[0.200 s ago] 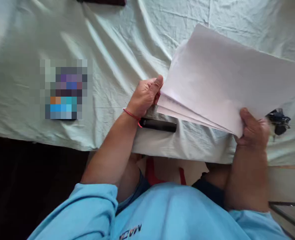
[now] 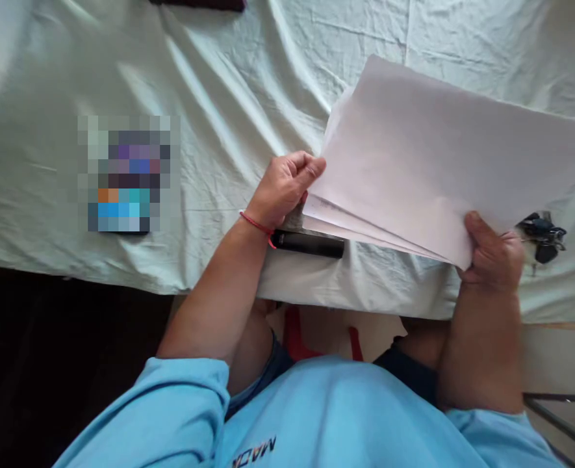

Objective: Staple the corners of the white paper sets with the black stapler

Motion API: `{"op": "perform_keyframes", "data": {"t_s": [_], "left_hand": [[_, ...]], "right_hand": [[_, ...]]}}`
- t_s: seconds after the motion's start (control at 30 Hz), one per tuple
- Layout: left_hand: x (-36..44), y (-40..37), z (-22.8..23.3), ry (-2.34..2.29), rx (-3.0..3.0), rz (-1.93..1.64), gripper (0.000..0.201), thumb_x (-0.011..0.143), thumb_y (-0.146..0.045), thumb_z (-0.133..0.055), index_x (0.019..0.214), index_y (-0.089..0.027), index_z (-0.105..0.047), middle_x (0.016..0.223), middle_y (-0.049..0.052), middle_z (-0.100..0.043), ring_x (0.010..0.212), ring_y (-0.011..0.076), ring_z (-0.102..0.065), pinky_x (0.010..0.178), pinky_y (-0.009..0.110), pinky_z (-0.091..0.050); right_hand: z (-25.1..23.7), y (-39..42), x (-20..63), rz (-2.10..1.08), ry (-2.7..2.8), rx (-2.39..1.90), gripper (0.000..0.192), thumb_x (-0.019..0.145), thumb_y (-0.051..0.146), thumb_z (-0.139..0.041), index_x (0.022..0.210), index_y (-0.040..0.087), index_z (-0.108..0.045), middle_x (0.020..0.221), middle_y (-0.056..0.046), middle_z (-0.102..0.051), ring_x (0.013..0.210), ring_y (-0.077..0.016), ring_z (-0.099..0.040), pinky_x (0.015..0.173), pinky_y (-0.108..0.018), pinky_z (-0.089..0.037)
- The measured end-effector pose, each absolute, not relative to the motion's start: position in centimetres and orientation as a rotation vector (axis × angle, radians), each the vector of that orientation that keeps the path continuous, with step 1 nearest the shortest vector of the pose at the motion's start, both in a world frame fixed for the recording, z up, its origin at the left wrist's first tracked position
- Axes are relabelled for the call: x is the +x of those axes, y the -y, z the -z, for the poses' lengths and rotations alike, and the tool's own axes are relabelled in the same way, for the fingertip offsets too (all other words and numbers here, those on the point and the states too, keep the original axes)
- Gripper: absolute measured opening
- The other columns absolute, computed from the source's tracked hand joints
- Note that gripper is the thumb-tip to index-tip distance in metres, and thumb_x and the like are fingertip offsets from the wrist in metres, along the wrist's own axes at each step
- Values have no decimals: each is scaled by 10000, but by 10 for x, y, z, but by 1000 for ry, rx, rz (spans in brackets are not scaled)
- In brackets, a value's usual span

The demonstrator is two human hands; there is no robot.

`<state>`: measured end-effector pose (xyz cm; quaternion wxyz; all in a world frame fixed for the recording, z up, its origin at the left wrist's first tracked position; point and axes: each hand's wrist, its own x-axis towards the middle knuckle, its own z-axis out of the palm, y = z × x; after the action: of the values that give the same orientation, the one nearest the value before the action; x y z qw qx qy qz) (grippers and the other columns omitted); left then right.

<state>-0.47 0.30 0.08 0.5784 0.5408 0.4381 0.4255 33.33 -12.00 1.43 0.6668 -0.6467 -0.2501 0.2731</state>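
A stack of white paper sheets (image 2: pixel 428 156) is lifted a little above the cloth-covered table (image 2: pixel 229 97). My right hand (image 2: pixel 494 250) grips the stack's near right corner, thumb on top. My left hand (image 2: pixel 284 188) pinches the stack's near left corner, fingers curled under the top sheet, with the lower sheets fanned apart below it. A red thread circles my left wrist. A black marker-like stick (image 2: pixel 309 244) lies on the cloth just below my left hand.
A bunch of dark keys (image 2: pixel 540 234) lies to the right of my right hand. A blurred-out flat object (image 2: pixel 126 175) rests on the left of the table. A dark item (image 2: pixel 199 4) lies at the far edge. The table's near edge runs below my hands.
The top sheets have dropped lower and flatter onto the stack. My left hand's fingers have curled further round the corner. My right hand has barely moved.
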Motion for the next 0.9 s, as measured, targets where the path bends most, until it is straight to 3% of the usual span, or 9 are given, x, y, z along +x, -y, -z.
{"op": "perform_keyframes", "data": {"t_s": [0.1,0.2,0.3,0.43,0.53,0.67,0.8,0.9], "left_hand": [[-7,-3,-1,-964,1253,-978,324,862,-348,-1022,850,-208,-731,781,-13,-679,676,121,-564,596,243,-470],[-8,-2,-1,-984,1260,-995,303,884,-258,-967,778,-200,-689,751,-15,-637,664,112,-513,579,241,-423],[-8,-2,-1,-1010,1296,-1004,402,925,-335,-963,721,-202,-643,696,-28,-540,616,100,-415,531,253,-337],[-7,-1,-3,-1001,1307,-1002,619,970,-618,-933,679,-222,-557,654,-37,-432,595,108,-352,499,264,-291],[-6,0,-4,-989,1289,-1015,654,967,-753,-891,721,-222,-599,697,-18,-526,658,128,-481,556,255,-417],[-4,-1,0,-927,1241,-1057,657,893,-828,-917,794,-221,-684,835,20,-716,867,197,-707,791,320,-626],[-5,-6,4,-898,1251,-1203,607,837,-796,-977,850,-241,-732,937,27,-772,1043,258,-774,942,391,-666],[-9,-12,8,-907,1272,-1306,510,846,-684,-1011,882,-255,-738,934,16,-726,1127,289,-778,976,430,-651]], "right_hand": [[-13,120,334,-620,580,-1439,446,626,385,-1082,972,208,-864,1071,-31,-895,1085,-231,-853,1155,-436,-724],[-11,120,336,-628,603,-1421,431,648,372,-1076,988,201,-873,1070,-34,-898,1104,-221,-852,1143,-399,-724],[-10,120,337,-625,599,-1431,440,643,371,-1077,989,189,-876,1074,-41,-895,1099,-223,-847,1162,-399,-713],[-10,120,337,-614,579,-1427,493,598,371,-1092,992,177,-868,1112,-68,-885,1182,-261,-833,1197,-440,-693],[-12,121,333,-579,560,-1409,510,573,383,-1098,971,175,-855,1114,-84,-871,1177,-287,-828,1194,-502,-694],[-11,123,329,-533,589,-1403,538,533,401,-1101,953,201,-831,1057,-54,-851,1127,-280,-817,1248,-578,-650],[-7,126,333,-563,677,-1442,618,459,428,-1105,948,223,-787,1072,-53,-840,1254,-321,-801,1354,-628,-538],[-4,127,338,-543,729,-1544,650,431,469,-1098,940,229,-773,1101,-46,-839,1296,-335,-789,1400,-654,-469]]}}
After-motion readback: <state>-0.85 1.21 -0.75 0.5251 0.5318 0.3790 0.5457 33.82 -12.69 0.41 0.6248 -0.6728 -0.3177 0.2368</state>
